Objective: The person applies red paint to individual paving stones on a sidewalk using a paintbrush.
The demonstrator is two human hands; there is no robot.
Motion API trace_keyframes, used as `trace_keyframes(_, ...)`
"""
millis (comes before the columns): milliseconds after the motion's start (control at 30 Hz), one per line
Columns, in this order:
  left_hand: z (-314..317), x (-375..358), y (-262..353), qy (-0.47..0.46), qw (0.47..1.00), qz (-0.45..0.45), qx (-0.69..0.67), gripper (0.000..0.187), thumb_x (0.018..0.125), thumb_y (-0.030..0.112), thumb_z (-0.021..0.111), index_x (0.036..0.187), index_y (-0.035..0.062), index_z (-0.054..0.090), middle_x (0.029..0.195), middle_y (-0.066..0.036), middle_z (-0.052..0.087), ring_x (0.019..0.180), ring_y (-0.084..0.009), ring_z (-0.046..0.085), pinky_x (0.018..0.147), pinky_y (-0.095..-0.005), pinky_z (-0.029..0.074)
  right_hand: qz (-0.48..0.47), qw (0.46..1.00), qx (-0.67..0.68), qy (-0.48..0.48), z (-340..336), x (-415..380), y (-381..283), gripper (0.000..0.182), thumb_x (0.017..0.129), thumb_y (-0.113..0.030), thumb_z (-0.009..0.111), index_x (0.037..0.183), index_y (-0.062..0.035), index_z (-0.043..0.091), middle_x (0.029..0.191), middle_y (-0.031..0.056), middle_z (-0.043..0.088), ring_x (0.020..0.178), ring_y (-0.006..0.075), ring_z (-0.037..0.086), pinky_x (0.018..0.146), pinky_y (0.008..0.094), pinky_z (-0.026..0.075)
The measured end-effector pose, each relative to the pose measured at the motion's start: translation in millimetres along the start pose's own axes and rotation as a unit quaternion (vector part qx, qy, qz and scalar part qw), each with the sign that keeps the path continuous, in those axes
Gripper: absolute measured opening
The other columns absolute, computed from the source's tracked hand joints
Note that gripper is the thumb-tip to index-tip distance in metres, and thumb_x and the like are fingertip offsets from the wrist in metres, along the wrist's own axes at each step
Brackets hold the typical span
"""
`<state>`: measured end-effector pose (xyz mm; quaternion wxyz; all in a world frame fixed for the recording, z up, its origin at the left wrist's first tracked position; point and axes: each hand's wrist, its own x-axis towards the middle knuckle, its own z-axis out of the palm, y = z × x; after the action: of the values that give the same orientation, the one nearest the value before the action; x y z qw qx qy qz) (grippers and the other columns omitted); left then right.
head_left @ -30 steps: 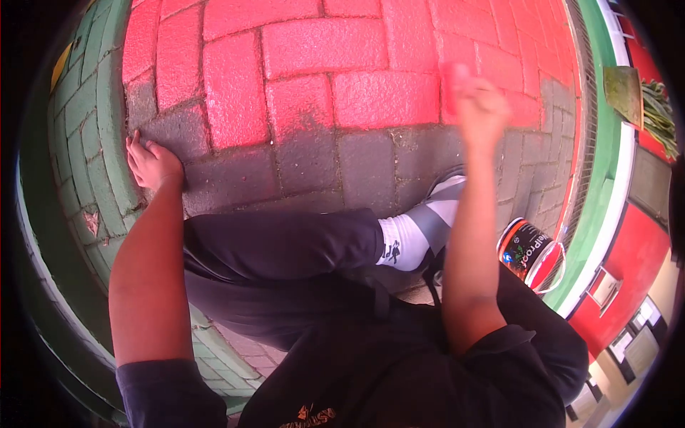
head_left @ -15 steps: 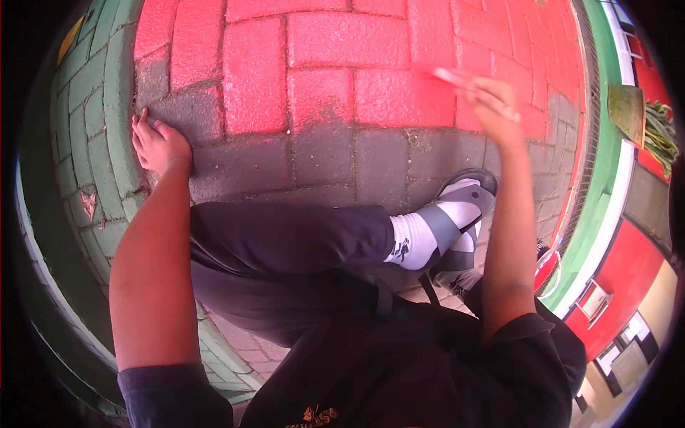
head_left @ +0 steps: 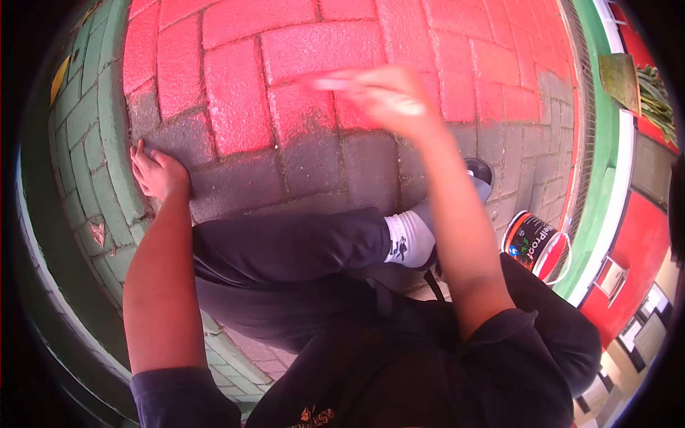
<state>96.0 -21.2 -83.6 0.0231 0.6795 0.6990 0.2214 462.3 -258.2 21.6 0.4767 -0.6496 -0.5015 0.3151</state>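
My left hand (head_left: pixel 158 171) rests on the grey paving near the green kerb, fingers spread. In my right hand (head_left: pixel 394 100) is a paintbrush (head_left: pixel 330 83), smeared by motion, its pale handle in my closed fingers and its reddish end pointing left. The brush is over the wet red paving bricks (head_left: pixel 325 46). Just below it, a ragged edge of red paint fades into bare grey bricks (head_left: pixel 310 162).
A paint bucket (head_left: pixel 526 239) with red paint inside stands right of my legs. Green-painted bricks (head_left: pixel 80 164) run along the left. A drain grating (head_left: pixel 586 107) and a potted plant (head_left: pixel 619 82) are at the right. My sandalled foot (head_left: pixel 479 175) is behind my right forearm.
My right hand has swept left with the paintbrush across the red bricks. My left hand stays on the paving. The view has shifted, and the paint bucket shows more fully.
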Motion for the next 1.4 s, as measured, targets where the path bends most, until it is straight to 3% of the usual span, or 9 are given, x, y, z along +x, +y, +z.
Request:
trace_keyframes(67, 1, 0, -1, 0.005, 1.0, 0.005, 0.001, 0.044, 0.099, 0.03, 0.045, 0.142, 0.0275, 0.057, 0.159, 0.006, 0.044, 0.147, -0.0191, 0.036, 0.119, -0.05, 0.021, 0.087, 0.988, 0.041, 0.119, -41, -33, 10, 0.019, 0.085, -0.015, 0.083, 0.081, -0.0025, 0.07, 0.096, 0.006, 0.077, 0.089, 0.0109, 0.068, 0.076, 0.0265, 0.055)
trace_keyframes(300, 4, 1, -2, 0.007, 1.0, 0.012, 0.014, 0.045, 0.099, 0.03, 0.046, 0.143, 0.0272, 0.056, 0.158, 0.006, 0.045, 0.148, -0.0196, 0.036, 0.119, -0.0486, 0.023, 0.092, 0.912, -0.171, 0.361, -55, -81, 26, 0.012, 0.088, -0.001, 0.069, 0.076, -0.002, 0.068, 0.073, 0.001, 0.068, 0.067, 0.009, 0.06, 0.064, 0.026, 0.05)
trace_keyframes(533, 3, 4, -7, 0.001, 0.999, 0.036, 0.012, 0.044, 0.099, 0.027, 0.049, 0.142, 0.0262, 0.056, 0.153, 0.002, 0.05, 0.145, -0.0208, 0.041, 0.116, -0.0502, 0.028, 0.041, 0.985, -0.013, 0.165, 64, -21, -51, 0.005, 0.079, -0.005, 0.073, 0.075, -0.0055, 0.069, 0.068, 0.0071, 0.067, 0.062, 0.0127, 0.062, 0.061, 0.0319, 0.051)
trace_keyframes(667, 4, 5, -7, 0.01, 0.999, 0.024, 0.025, 0.043, 0.099, 0.027, 0.049, 0.141, 0.0261, 0.057, 0.153, 0.002, 0.05, 0.144, -0.0207, 0.042, 0.116, -0.0493, 0.029, 0.305, 0.905, 0.017, 0.295, -32, -58, 9, 0.008, 0.082, -0.001, 0.069, 0.081, -0.0084, 0.065, 0.069, 0.0009, 0.065, 0.062, 0.0097, 0.061, 0.057, 0.0282, 0.052)
trace_keyframes(867, 5, 6, -8, 0.003, 1.0, 0.017, 0.019, 0.044, 0.1, 0.028, 0.047, 0.143, 0.0273, 0.056, 0.154, 0.002, 0.049, 0.145, -0.02, 0.041, 0.116, -0.0512, 0.028, 0.31, 0.722, -0.457, 0.416, -167, -123, 39, 0.022, 0.09, -0.017, 0.07, 0.072, -0.0065, 0.068, 0.067, 0.0048, 0.069, 0.06, 0.0148, 0.066, 0.061, 0.0324, 0.055)
trace_keyframes(933, 5, 6, -8, 0.0, 1.0, 0.014, 0.026, 0.044, 0.1, 0.028, 0.046, 0.143, 0.0278, 0.055, 0.155, 0.002, 0.049, 0.145, -0.0202, 0.041, 0.116, -0.0514, 0.028, 0.153, 0.802, -0.423, 0.392, -154, -118, 69, 0.023, 0.091, -0.024, 0.071, 0.075, -0.008, 0.073, 0.074, 0.0069, 0.073, 0.063, 0.0185, 0.068, 0.065, 0.0335, 0.055)
trace_keyframes(1067, 6, 8, -14, -0.004, 0.999, 0.03, 0.022, 0.045, 0.1, 0.029, 0.046, 0.144, 0.0287, 0.055, 0.154, 0.002, 0.05, 0.144, -0.0225, 0.042, 0.116, -0.0515, 0.029, 0.228, 0.947, -0.092, 0.206, -78, -65, -7, 0.017, 0.086, -0.016, 0.078, 0.074, -0.0093, 0.069, 0.081, 0.0039, 0.075, 0.085, 0.0141, 0.074, 0.075, 0.0314, 0.057)
trace_keyframes(1300, 3, 10, -15, -0.008, 0.999, 0.037, 0.0, 0.043, 0.1, 0.026, 0.048, 0.143, 0.0252, 0.056, 0.154, 0.0, 0.049, 0.143, -0.0257, 0.043, 0.116, -0.0492, 0.03, 0.3, 0.892, 0.044, 0.336, -228, -150, 99, 0.024, 0.081, -0.003, 0.077, 0.097, -0.0096, 0.06, 0.09, 0.0073, 0.072, 0.077, 0.0173, 0.071, 0.062, 0.0326, 0.058)
trace_keyframes(1400, -4, 5, -4, -0.017, 1.0, 0.014, 0.01, 0.043, 0.101, 0.026, 0.049, 0.143, 0.0245, 0.056, 0.154, -0.001, 0.049, 0.143, -0.0255, 0.043, 0.115, -0.0497, 0.03, 0.261, 0.877, -0.106, 0.39, -325, -195, 131, 0.012, 0.084, -0.004, 0.073, 0.081, -0.0101, 0.063, 0.09, 0.0083, 0.074, 0.073, 0.0198, 0.071, 0.058, 0.0312, 0.055)
